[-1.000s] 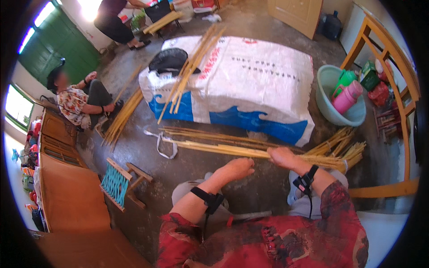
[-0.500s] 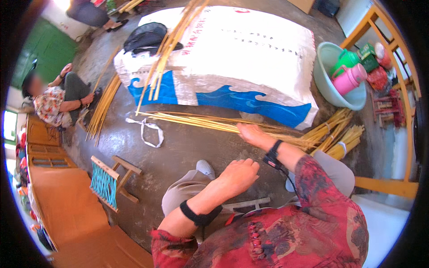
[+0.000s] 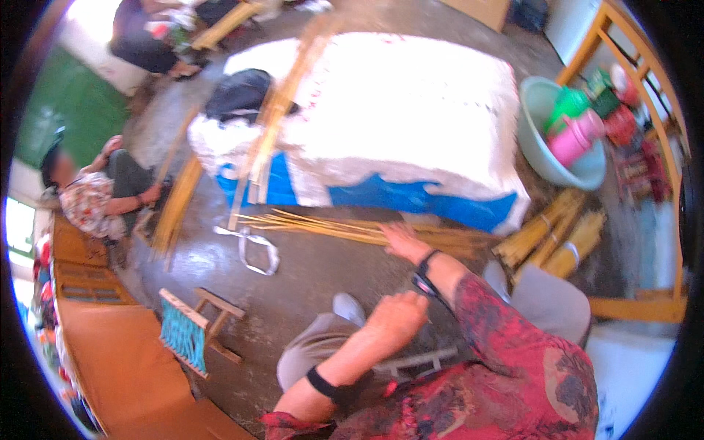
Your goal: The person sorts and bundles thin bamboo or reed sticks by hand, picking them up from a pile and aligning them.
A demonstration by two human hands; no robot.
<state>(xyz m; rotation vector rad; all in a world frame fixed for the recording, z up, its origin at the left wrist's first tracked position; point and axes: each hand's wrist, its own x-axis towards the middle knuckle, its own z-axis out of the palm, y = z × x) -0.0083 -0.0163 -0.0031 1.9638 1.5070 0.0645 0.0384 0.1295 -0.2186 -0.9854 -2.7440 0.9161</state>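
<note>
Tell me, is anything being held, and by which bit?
I can't tell: the right grip is at the sticks, partway along them, but blur hides any hold. The left grip shows nothing in it, though its palm is hidden.

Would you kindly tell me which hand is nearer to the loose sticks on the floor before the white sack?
Right: the right hand is at the loose sticks, while the left hand is apart from them, farther back.

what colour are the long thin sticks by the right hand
Long thin sticks: straw yellow, best seen in the head view.
</note>
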